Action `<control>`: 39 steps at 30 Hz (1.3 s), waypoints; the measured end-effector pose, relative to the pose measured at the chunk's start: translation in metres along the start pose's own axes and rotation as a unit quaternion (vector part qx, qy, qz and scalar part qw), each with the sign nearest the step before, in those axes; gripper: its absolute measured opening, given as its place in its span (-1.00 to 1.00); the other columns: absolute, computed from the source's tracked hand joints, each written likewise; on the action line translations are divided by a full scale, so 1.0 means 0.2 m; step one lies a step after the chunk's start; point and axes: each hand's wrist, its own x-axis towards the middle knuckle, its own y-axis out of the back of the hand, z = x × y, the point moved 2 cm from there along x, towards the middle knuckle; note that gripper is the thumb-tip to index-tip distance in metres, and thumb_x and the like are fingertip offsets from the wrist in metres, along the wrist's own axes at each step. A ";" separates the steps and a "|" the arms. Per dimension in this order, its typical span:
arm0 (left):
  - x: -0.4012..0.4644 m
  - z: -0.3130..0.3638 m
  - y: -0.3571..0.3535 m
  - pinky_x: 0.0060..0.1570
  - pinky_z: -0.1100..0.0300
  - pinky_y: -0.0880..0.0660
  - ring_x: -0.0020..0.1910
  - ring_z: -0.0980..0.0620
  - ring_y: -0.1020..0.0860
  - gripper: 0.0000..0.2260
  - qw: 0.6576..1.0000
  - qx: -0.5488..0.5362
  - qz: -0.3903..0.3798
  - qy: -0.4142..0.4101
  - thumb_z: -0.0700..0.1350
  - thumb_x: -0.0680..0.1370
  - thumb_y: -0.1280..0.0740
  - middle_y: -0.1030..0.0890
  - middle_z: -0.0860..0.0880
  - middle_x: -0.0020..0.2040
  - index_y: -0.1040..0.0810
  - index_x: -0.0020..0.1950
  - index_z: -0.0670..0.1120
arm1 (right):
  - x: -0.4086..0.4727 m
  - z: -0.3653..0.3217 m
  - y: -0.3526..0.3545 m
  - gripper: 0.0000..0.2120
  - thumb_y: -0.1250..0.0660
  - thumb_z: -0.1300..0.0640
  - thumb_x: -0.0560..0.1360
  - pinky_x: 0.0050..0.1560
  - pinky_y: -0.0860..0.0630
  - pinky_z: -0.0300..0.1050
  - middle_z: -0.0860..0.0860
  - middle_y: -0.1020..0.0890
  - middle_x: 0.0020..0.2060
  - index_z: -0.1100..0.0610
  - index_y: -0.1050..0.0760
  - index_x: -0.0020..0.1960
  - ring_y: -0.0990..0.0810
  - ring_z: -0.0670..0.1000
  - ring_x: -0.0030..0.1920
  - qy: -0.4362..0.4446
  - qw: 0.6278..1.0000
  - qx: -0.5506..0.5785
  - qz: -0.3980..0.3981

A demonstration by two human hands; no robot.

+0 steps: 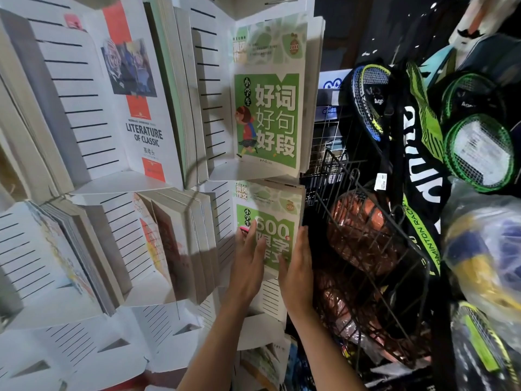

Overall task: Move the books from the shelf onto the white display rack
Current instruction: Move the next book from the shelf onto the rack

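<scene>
A white slotted display rack [70,88] fills the left and middle of the view, with book stacks in its pockets. A green-covered book [275,221] marked "600" stands in a lower pocket on the rack's right side. My left hand [249,261] lies flat on its cover with fingers spread. My right hand [297,263] grips the book's right edge. Above it, another green book [267,108] sits upright in its own pocket. A white and red "Literature of Classic" book [141,108] stands further left.
Right of the rack is a black wire basket [375,249] holding orange balls [363,230]. Badminton rackets [369,97] in black and green covers hang at the upper right. Bagged balls [485,249] lie at the far right. More books [262,362] sit low beneath my arms.
</scene>
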 end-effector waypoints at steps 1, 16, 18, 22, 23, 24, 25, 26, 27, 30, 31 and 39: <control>0.01 -0.02 0.00 0.17 0.12 -0.56 0.28 0.41 -0.40 -0.57 1.000 0.008 0.000 0.001 0.47 0.52 -0.03 -0.20 0.40 0.39 -0.16 0.40 0.56 | 0.00 0.01 0.00 -0.11 -0.36 0.18 0.57 0.32 -0.34 -0.19 0.10 -0.10 0.58 -0.11 0.21 0.61 -0.17 0.09 0.54 0.009 1.000 -0.003 0.009; -0.02 0.01 0.04 0.47 -0.07 -0.30 0.58 0.21 0.01 -0.54 0.996 0.064 -0.030 0.053 0.45 0.53 0.05 -0.07 0.15 0.62 -0.17 0.43 0.49 | 0.01 0.04 0.02 -0.20 -0.34 0.19 0.58 0.34 -0.28 -0.13 0.12 -0.11 0.58 -0.14 0.07 0.61 -0.18 0.14 0.54 0.008 0.997 -0.046 -0.069; -0.06 0.04 0.05 0.51 0.01 -0.20 0.55 0.29 0.07 -0.49 0.994 0.093 -0.031 0.043 0.41 0.54 0.05 -0.05 0.16 0.62 -0.18 0.49 0.41 | -0.01 0.02 0.05 -0.26 -0.32 0.14 0.60 0.39 -0.23 -0.10 0.11 -0.12 0.58 -0.12 0.02 0.61 -0.12 0.14 0.56 -0.004 0.996 -0.030 -0.081; -0.16 0.12 0.09 0.33 0.30 -0.22 0.45 0.42 -0.04 -0.47 0.986 0.160 -0.035 0.022 0.37 0.57 0.03 -0.02 0.20 0.62 -0.17 0.55 0.32 | -0.02 -0.07 0.13 -0.43 -0.23 -0.09 0.61 0.44 -0.20 -0.01 0.09 -0.18 0.57 -0.05 -0.20 0.57 -0.11 0.14 0.56 -0.011 0.998 0.006 -0.067; -0.19 0.15 0.11 0.28 0.41 -0.19 0.43 0.48 -0.02 -0.49 0.984 0.178 -0.030 0.008 0.34 0.58 0.04 -0.03 0.19 0.62 -0.16 0.55 0.33 | -0.02 -0.10 0.15 -0.45 -0.19 -0.12 0.60 0.45 -0.20 -0.01 0.08 -0.20 0.56 -0.04 -0.24 0.56 -0.13 0.12 0.55 -0.007 0.998 0.018 -0.060; -0.21 0.18 0.13 0.26 0.49 -0.14 0.43 0.52 0.01 -0.49 0.979 0.201 -0.017 -0.009 0.34 0.60 0.05 -0.06 0.17 0.62 -0.13 0.55 0.32 | -0.02 -0.12 0.18 -0.46 -0.18 -0.14 0.60 0.46 -0.19 -0.02 0.06 -0.21 0.56 -0.03 -0.27 0.54 -0.14 0.11 0.55 -0.004 0.998 0.026 -0.055; -0.24 0.21 0.15 0.28 0.49 -0.11 0.45 0.49 0.02 -0.49 0.974 0.225 -0.002 -0.028 0.35 0.60 0.08 -0.09 0.15 0.62 -0.12 0.55 0.30 | -0.02 -0.14 0.20 -0.47 -0.17 -0.14 0.60 0.47 -0.18 -0.05 0.04 -0.22 0.56 -0.03 -0.29 0.53 -0.15 0.08 0.55 -0.002 0.998 0.033 -0.053; -0.27 0.24 0.17 0.35 0.43 -0.12 0.50 0.41 0.00 -0.46 0.968 0.246 0.012 -0.044 0.37 0.60 0.11 -0.13 0.12 0.62 -0.13 0.56 0.26 | -0.03 -0.17 0.23 -0.48 -0.17 -0.15 0.60 0.48 -0.15 -0.09 0.02 -0.22 0.56 -0.03 -0.30 0.53 -0.14 0.06 0.56 0.000 0.998 0.041 -0.053; -0.30 0.26 0.19 0.40 0.35 -0.13 0.54 0.32 -0.03 -0.42 0.963 0.264 0.022 -0.052 0.38 0.60 0.13 -0.15 0.10 0.61 -0.15 0.57 0.22 | -0.03 -0.20 0.25 -0.48 -0.17 -0.16 0.60 0.49 -0.12 -0.14 0.00 -0.21 0.56 -0.03 -0.30 0.52 -0.14 0.03 0.56 0.001 0.997 0.049 -0.055; -0.40 0.35 0.28 0.37 0.19 -0.22 0.55 0.11 -0.17 -0.45 0.946 0.315 0.053 -0.054 0.32 0.62 0.10 -0.20 0.02 0.60 -0.21 0.57 0.17 | -0.05 -0.31 0.32 -0.46 -0.15 -0.19 0.60 0.50 -0.04 -0.28 -0.02 -0.21 0.56 0.01 -0.33 0.51 -0.12 -0.01 0.56 0.006 0.996 0.072 -0.054; -0.43 0.38 0.31 0.35 0.16 -0.25 0.54 0.03 -0.22 -0.47 0.941 0.328 0.065 -0.060 0.29 0.63 0.07 -0.23 -0.01 0.59 -0.23 0.57 0.16 | -0.06 -0.35 0.34 -0.45 -0.13 -0.21 0.60 0.51 -0.06 -0.25 -0.01 -0.22 0.56 0.02 -0.34 0.51 -0.12 0.00 0.57 0.010 0.995 0.080 -0.055; -0.72 0.55 0.69 0.48 0.05 -0.18 0.57 0.09 -0.12 -0.41 0.926 0.359 0.116 -0.021 0.33 0.54 0.04 -0.18 0.12 0.60 -0.21 0.56 0.25 | -0.19 -0.79 0.41 -0.46 -0.04 -0.17 0.59 0.54 -0.14 0.05 -0.03 -0.25 0.55 0.00 -0.32 0.51 -0.12 -0.04 0.57 0.073 0.984 0.102 -0.130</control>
